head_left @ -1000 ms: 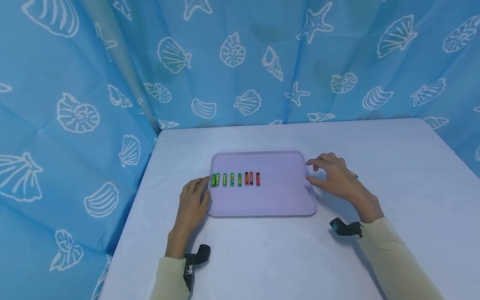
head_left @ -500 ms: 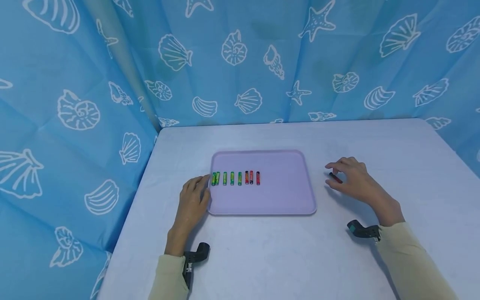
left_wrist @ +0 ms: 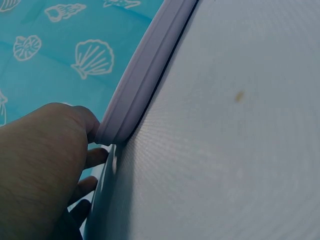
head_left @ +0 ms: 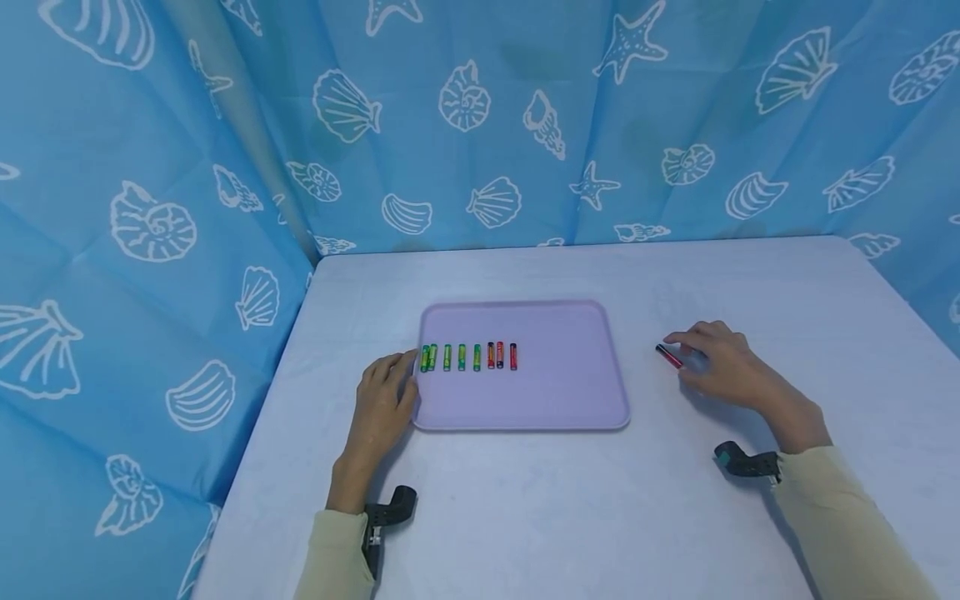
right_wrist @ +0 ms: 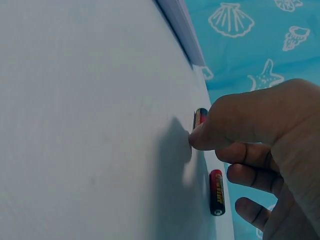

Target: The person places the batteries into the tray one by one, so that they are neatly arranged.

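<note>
My left hand [head_left: 382, 408] rests at the left edge of a purple tray [head_left: 555, 408], fingers relaxed. Its thumb touches the tray's corner [left_wrist: 112, 132] in the left wrist view. On the tray stand several green batteries [head_left: 462, 357] and three red ones [head_left: 500, 355] in one row. To the tray's right, my right hand [head_left: 720, 367] hovers low with loosely bent fingers and a gap between thumb and index. A red and black battery [head_left: 669, 357] lies just left of its fingertips. In the right wrist view, a second battery [right_wrist: 217, 192] lies beneath the fingers; the head view hides it.
A white cloth covers the table [head_left: 525, 517]. Blue curtains [head_left: 525, 125] with shell prints hang behind and at the left. A black wrist camera [head_left: 390, 510] sits on my left wrist, another camera [head_left: 746, 460] on my right.
My right hand has moved right, away from the tray's right edge, and the battery beside its fingertips has come into sight. The left hand and the tray's batteries stay in place.
</note>
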Available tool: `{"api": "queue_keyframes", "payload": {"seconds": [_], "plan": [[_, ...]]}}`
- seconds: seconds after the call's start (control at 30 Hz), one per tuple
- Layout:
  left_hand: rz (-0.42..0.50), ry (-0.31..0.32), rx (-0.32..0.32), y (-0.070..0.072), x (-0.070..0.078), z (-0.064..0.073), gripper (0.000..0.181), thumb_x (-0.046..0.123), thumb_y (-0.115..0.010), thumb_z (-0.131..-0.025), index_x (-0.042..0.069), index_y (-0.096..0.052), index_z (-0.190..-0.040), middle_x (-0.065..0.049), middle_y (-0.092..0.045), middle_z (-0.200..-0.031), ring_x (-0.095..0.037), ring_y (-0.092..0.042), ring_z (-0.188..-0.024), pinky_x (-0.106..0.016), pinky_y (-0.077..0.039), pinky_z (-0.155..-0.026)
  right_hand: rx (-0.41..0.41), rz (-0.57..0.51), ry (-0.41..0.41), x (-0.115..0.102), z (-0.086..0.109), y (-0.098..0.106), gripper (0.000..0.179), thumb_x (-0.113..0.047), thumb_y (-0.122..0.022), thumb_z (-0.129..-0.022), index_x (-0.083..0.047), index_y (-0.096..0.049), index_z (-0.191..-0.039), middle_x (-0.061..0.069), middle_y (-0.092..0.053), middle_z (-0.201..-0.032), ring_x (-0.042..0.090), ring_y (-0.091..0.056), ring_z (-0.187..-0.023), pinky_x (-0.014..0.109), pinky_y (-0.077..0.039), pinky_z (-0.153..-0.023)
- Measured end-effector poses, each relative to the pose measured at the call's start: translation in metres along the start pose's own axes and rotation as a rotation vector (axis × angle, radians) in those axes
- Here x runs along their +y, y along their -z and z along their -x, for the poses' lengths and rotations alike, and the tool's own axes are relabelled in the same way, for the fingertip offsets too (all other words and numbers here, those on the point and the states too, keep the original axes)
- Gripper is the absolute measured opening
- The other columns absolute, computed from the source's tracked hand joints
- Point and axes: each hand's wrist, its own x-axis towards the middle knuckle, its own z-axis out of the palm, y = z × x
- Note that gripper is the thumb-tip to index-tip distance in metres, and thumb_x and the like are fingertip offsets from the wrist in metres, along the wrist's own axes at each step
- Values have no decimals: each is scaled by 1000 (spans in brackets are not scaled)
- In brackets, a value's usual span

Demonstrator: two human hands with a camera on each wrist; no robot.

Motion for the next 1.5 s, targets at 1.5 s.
{"api": "queue_keyframes", "payload": {"seconds": [1.5], "plan": [[-7,6,11,-2,1,0,46,24,-47,-104,13,-48,-149,-12,-47,-147,-32,-30,-143,-53,-22,-118,-82,115,-7,1,-17,6,15,-25,-76,-89,-11,-74,-88,2,-62,-88,27,-52,-92,48,-38,-80]]}}
